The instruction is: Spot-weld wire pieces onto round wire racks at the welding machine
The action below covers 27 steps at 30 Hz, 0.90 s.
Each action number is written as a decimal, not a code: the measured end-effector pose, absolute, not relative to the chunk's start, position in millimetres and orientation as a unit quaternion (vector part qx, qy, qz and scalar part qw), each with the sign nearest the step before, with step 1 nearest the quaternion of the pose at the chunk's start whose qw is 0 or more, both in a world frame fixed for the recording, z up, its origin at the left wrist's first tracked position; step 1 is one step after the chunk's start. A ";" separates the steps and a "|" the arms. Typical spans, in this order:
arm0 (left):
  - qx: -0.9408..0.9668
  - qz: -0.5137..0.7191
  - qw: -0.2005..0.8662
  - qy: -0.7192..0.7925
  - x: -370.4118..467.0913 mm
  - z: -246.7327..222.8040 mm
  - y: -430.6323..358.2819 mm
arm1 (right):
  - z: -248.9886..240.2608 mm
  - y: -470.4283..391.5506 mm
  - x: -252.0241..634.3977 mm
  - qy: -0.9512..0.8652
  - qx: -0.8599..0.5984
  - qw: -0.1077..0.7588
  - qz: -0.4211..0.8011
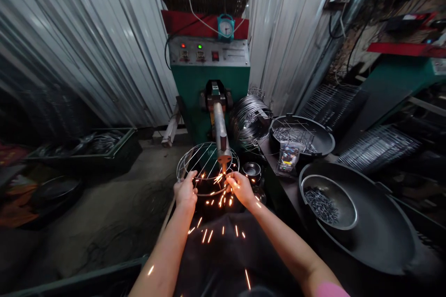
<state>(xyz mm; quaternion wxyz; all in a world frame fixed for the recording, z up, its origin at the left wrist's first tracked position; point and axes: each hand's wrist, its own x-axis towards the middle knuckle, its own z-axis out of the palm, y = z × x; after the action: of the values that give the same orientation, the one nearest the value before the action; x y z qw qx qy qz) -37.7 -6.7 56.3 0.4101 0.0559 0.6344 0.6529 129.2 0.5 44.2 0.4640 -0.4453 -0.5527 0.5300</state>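
Observation:
A round wire rack (197,155) with parallel bars is held under the electrode arm (220,130) of a green spot welding machine (188,83). My left hand (185,190) is closed on the rack's near left rim. At the right, my right hand (240,188) is pinched close to the electrode tip (224,163), by the rim; what sits between its fingertips is too small to make out. Bright orange sparks (221,199) burst from the contact point and fall over my dark apron (216,255).
A small bowl of short metal pieces (351,206) sits inside a large dark pan (386,241) at right. Behind it are another pan (327,141) with wire parts, a wire coil (249,118) and stacked racks (379,148). A metal bin (114,148) stands left.

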 end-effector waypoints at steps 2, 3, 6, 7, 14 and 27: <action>0.049 0.653 0.430 0.621 -42.0 56.6 -9.7 | 43.5 -2.4 129.9 -0.532 -0.449 0.464 0.547; 0.045 0.647 0.445 0.618 -45.0 57.3 -11.0 | 43.2 -4.7 131.7 -0.518 -0.450 0.468 0.556; 0.051 0.612 0.477 0.629 -55.5 61.4 -11.0 | 41.2 -15.4 144.5 -0.471 -0.449 0.499 0.573; 0.051 0.601 0.484 0.634 -58.6 63.1 -9.6 | 39.6 -20.2 151.2 -0.459 -0.451 0.509 0.572; 0.042 0.653 0.443 0.613 -58.8 61.2 0.6 | 0.1 -56.8 210.6 -0.420 -0.505 0.488 0.574; 0.031 0.657 0.481 0.580 -47.2 48.1 -7.4 | -47.9 -106.5 264.9 -0.490 -0.601 0.377 0.506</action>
<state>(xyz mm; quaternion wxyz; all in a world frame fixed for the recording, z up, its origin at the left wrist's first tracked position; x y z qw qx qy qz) -47.2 -7.4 48.1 0.4810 0.0305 0.5797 0.6570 264.9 -106.5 -47.9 0.3770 -0.6007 -0.4904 0.5065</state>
